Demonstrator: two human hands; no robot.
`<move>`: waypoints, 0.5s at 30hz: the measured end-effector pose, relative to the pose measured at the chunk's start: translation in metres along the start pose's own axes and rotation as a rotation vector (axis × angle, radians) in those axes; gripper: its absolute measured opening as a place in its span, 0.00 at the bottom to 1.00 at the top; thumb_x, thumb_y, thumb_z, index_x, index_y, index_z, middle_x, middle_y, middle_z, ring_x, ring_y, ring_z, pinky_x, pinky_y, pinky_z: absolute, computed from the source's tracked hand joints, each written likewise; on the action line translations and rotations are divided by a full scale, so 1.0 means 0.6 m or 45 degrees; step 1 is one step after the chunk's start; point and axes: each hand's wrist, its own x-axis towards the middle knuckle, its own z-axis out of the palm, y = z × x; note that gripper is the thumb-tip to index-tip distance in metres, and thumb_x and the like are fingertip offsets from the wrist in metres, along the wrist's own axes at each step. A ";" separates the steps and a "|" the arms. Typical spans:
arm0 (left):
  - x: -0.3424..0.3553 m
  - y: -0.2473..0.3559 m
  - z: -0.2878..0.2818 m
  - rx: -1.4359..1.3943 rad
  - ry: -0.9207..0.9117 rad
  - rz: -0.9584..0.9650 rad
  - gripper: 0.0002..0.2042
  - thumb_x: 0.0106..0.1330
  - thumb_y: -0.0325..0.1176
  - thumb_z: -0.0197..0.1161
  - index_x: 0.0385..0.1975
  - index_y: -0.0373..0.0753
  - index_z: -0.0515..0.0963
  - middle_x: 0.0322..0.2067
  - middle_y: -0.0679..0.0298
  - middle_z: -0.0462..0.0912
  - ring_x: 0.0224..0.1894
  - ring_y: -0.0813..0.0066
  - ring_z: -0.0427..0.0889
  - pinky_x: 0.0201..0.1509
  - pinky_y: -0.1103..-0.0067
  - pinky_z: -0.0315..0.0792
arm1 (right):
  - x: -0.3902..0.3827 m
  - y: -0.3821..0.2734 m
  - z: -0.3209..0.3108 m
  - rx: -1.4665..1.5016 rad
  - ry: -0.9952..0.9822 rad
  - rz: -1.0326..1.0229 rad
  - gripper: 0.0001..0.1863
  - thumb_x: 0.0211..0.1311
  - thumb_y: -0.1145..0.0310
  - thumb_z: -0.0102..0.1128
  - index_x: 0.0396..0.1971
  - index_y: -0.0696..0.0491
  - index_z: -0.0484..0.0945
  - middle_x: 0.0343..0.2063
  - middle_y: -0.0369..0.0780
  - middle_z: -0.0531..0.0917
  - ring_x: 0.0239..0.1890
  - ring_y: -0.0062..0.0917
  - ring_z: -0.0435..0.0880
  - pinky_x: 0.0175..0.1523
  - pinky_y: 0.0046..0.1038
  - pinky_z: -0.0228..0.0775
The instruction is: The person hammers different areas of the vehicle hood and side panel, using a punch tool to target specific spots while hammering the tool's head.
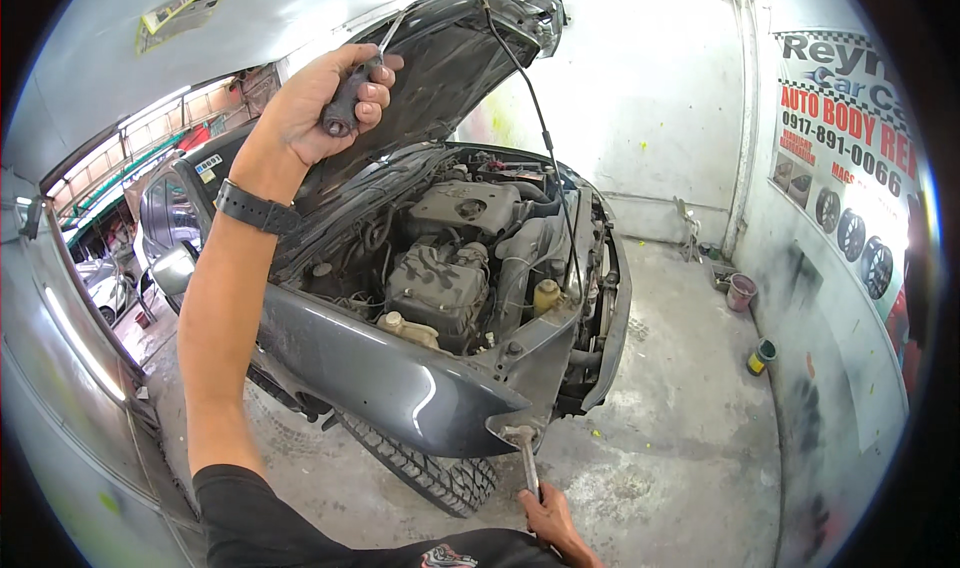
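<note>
My left hand point(340, 98) is raised in front of the propped hood point(420, 78), its fingers closed around a screwdriver point(345, 108). The black handle lies in the palm and the thin metal shaft points up toward the hood. Low at the front, my right hand point(550, 520) grips a hammer point(529, 458) by its handle. The hammer's head is at the bare front corner of the dark grey fender point(400, 383); whether it touches the metal I cannot tell. Behind the fender lies the dusty engine bay point(450, 258).
A thin prop rod point(547, 143) holds the hood up. Below the fender a tyre point(430, 473) sticks out. Along the right wall stand a reddish bucket point(740, 293) and a dark can with a yellow label point(761, 357). A printed banner point(850, 138) hangs on that wall.
</note>
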 end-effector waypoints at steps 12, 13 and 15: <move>0.013 -0.130 -0.001 0.815 0.228 0.281 0.15 0.72 0.36 0.49 0.50 0.30 0.68 0.25 0.68 0.70 0.19 0.84 0.69 0.18 0.86 0.66 | -0.004 0.017 0.002 0.046 0.015 0.000 0.18 0.60 0.60 0.56 0.29 0.65 0.72 0.17 0.41 0.76 0.21 0.24 0.77 0.26 0.30 0.68; 0.012 -0.149 0.003 0.748 0.172 0.175 0.15 0.72 0.36 0.49 0.50 0.31 0.68 0.25 0.69 0.70 0.19 0.84 0.68 0.18 0.86 0.66 | -0.005 0.010 0.002 0.058 0.019 0.005 0.18 0.60 0.61 0.56 0.29 0.65 0.72 0.17 0.41 0.76 0.21 0.24 0.76 0.26 0.31 0.68; 0.006 -0.179 0.005 0.509 0.174 0.017 0.16 0.73 0.36 0.48 0.52 0.31 0.67 0.24 0.69 0.69 0.18 0.84 0.67 0.18 0.86 0.65 | -0.005 0.005 0.002 0.071 0.021 0.017 0.18 0.60 0.61 0.56 0.29 0.65 0.73 0.17 0.41 0.76 0.21 0.23 0.76 0.26 0.31 0.68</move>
